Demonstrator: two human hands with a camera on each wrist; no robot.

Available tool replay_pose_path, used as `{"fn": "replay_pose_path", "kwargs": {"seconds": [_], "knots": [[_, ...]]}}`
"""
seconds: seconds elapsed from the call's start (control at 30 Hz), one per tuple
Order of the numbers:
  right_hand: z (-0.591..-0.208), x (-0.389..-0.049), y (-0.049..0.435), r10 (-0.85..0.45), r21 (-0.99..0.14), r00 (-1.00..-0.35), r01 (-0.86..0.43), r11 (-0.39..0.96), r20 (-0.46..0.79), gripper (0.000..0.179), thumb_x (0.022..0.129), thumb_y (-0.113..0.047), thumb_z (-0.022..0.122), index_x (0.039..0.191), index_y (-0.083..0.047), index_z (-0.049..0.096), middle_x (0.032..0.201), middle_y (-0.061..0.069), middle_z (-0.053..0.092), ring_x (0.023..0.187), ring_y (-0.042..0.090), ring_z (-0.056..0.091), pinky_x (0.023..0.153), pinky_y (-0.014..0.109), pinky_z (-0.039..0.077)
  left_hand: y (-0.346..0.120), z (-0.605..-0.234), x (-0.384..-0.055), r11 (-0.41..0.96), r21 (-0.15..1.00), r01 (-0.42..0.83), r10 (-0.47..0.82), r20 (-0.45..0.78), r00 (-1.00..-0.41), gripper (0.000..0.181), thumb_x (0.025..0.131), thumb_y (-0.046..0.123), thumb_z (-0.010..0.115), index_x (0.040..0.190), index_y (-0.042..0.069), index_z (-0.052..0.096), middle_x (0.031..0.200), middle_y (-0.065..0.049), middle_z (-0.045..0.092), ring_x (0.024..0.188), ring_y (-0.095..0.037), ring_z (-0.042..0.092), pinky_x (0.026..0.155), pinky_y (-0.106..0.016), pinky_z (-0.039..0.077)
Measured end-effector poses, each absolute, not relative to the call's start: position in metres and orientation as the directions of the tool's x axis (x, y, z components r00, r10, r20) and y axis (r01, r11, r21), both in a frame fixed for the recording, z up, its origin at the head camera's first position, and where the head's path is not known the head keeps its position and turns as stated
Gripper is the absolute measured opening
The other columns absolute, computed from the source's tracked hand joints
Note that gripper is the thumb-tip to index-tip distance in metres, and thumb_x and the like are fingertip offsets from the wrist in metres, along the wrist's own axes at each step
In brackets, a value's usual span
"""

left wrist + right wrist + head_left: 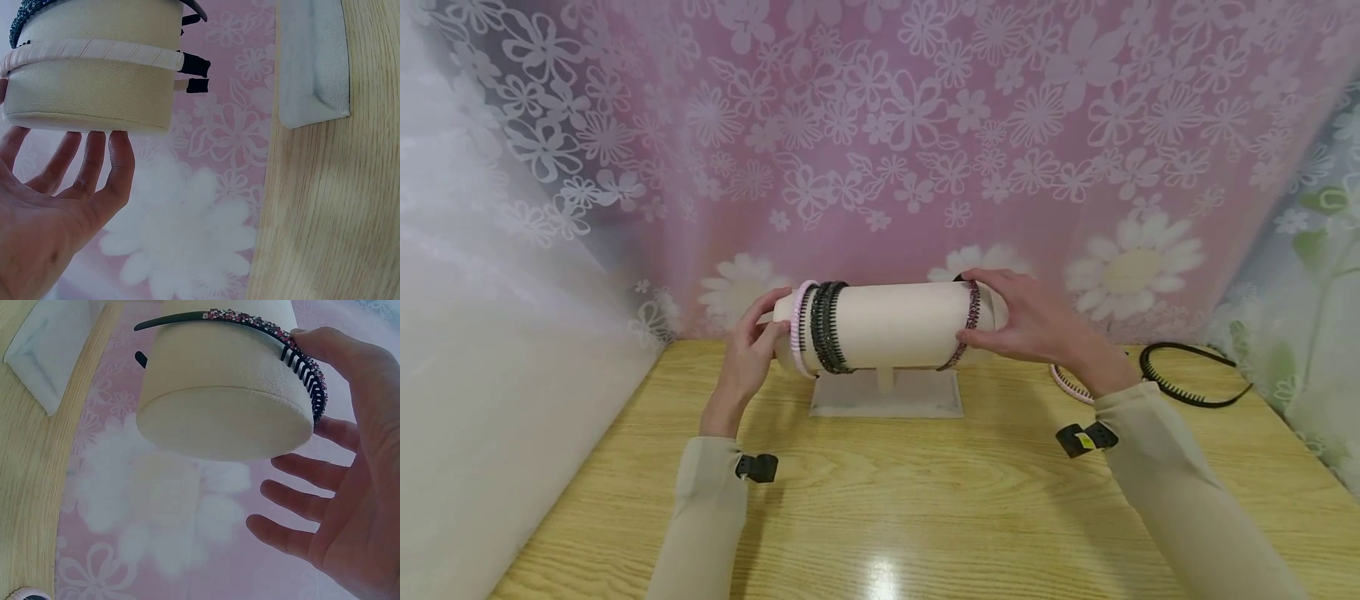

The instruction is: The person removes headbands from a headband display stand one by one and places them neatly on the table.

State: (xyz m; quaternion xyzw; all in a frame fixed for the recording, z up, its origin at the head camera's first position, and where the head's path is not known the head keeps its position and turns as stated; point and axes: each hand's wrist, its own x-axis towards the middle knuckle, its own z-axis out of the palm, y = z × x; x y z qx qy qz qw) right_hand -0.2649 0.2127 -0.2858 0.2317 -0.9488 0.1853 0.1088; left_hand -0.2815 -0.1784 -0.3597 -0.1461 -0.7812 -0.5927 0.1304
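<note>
Both arms (pixel 1176 483) reach forward. The left hand (pixel 749 343) rests spread fingers on one end of the cream roll (pixel 898 325). The right hand (pixel 1033 317) pinches a sparkly headband (pixel 974 310) (pinkish bits!) around the other end.

A wood-grained, pale yellow table (pixel 895 475) is carrying a display stand's flat whitish base (pixel 917 403), which is resting at 12 o'clock, close to the far edge. Toward 2 o'clock, two headbands are lying on the wood: a pink headband (pixel 1066 388), only partly showing, and, near it on the 3 o'clock side, a black headband (pixel 1180 398) that is displaying its row of teeth. At 6 o'clock, bright light is gleaming off the grain.
</note>
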Motion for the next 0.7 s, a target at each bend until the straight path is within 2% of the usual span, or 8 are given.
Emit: {"fn": "replay_pose_path", "kwargs": {"seconds": [0.2, 0.5, 0.7], "knots": [[-0.288, -0.265, 0.219, -0.395, -0.336, -0.865, -0.488, 0.806, 0.309, 0.078, 0.086, -0.043, 0.080, 0.152, -0.018, 0.047, 0.151, 0.017, 0.052, 0.136, 0.041, 0.052, 0.104, 0.064, 0.046, -0.179, -0.361, -0.283, 0.245, 0.889, 0.388, 0.079, 0.380, -0.921, 0.042, 0.105, 0.027, 0.054, 0.147, 0.027, 0.055, 0.139, -0.007, 0.054, 0.109, -0.015, 0.065, 0.074, -0.027, 0.058], [-0.290, -0.264, 0.224, -0.405, -0.436, -0.871, -0.490, 0.755, 0.278, 0.078, 0.090, -0.038, 0.077, 0.156, -0.015, 0.042, 0.151, 0.017, 0.052, 0.124, 0.041, 0.062, 0.093, 0.058, 0.055, -0.178, -0.361, -0.282, 0.263, 0.883, 0.388, 0.071, 0.384, -0.921, 0.042, 0.105, 0.028, 0.054, 0.147, 0.029, 0.055, 0.140, -0.007, 0.055, 0.112, -0.017, 0.064, 0.075, -0.027, 0.058], [-0.289, -0.260, 0.224, -0.379, -0.514, -0.885, -0.465, 0.721, 0.270, 0.077, 0.091, -0.033, 0.077, 0.157, -0.012, 0.041, 0.139, 0.020, 0.060, 0.117, 0.038, 0.066, 0.092, 0.053, 0.058, -0.178, -0.361, -0.282, 0.259, 0.882, 0.393, 0.072, 0.388, -0.919, 0.042, 0.105, 0.028, 0.055, 0.147, 0.029, 0.055, 0.141, -0.007, 0.055, 0.112, -0.016, 0.064, 0.074, -0.027, 0.058]]}}
